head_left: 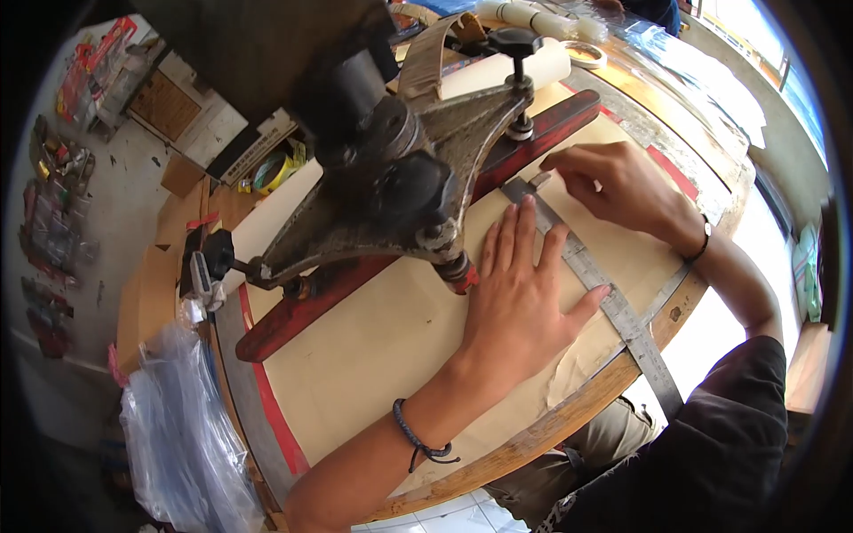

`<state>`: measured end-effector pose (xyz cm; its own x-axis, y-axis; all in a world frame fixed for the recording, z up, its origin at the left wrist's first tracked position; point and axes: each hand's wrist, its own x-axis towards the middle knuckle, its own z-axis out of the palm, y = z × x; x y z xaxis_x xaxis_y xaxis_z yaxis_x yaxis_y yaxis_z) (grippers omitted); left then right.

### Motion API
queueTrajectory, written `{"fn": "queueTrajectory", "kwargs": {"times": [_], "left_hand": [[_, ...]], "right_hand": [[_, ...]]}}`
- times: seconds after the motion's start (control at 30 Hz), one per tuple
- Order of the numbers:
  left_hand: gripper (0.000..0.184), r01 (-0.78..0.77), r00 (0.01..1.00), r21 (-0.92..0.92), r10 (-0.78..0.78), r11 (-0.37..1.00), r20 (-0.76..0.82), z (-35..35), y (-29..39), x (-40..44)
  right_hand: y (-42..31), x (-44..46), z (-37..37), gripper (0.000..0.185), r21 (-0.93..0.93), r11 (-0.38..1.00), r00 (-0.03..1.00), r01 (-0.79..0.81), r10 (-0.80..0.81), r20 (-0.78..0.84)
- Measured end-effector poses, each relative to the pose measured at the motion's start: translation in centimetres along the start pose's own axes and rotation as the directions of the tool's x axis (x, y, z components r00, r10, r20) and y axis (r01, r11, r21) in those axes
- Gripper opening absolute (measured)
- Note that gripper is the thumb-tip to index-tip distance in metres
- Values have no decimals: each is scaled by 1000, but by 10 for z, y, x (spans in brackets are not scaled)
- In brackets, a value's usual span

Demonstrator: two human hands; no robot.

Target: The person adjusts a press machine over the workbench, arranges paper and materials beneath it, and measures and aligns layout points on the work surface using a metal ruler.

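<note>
My left hand [520, 298] lies flat with its fingers stretched out. It presses on a tan sheet [355, 355] and on a metal ruler [653, 362] that runs slantwise past the table's front edge. Beyond the ruler's far end, my right hand [617, 186] is closed in a pinch. A small pale thing shows by its fingertips, too small to name. Just left of my hands stands a heavy metal frame [484, 115] with black knobs, above a long red bar [311, 306] lying across the sheet.
Clear plastic bags [178, 426] hang at the table's left side. A tape roll [585, 55] and plastic-wrapped rolls [533, 19] lie at the back. The wooden table edge [533, 435] curves close to my body. Cartons [191, 115] and packaged goods [58, 204] are on the left.
</note>
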<state>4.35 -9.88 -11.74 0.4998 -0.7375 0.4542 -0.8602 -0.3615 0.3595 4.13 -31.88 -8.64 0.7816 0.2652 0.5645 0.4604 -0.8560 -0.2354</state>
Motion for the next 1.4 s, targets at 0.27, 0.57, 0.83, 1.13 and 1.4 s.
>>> {"fn": "queueTrajectory", "kwargs": {"times": [0.27,0.57,0.83,1.13,1.4], "left_hand": [[71,30,1000,-11,-30,999,10,0,1,1],[71,13,1000,-2,-13,1000,6,1,0,0],[71,27,1000,0,-27,1000,-7,4,0,-2],[68,11,999,-23,-12,1000,-53,6,-2,-3],[67,4,996,-60,-10,998,-94,10,-3,-4]], "right_hand": [[0,-1,0,31,-79,997,986,-12,25,164],[7,3,1,29,-85,992,985,-89,100,138],[9,5,5,26,-90,990,989,-110,118,93],[-3,8,2,23,-155,973,979,-169,184,84],[14,6,-1,14,-272,928,959,-256,279,48]]}}
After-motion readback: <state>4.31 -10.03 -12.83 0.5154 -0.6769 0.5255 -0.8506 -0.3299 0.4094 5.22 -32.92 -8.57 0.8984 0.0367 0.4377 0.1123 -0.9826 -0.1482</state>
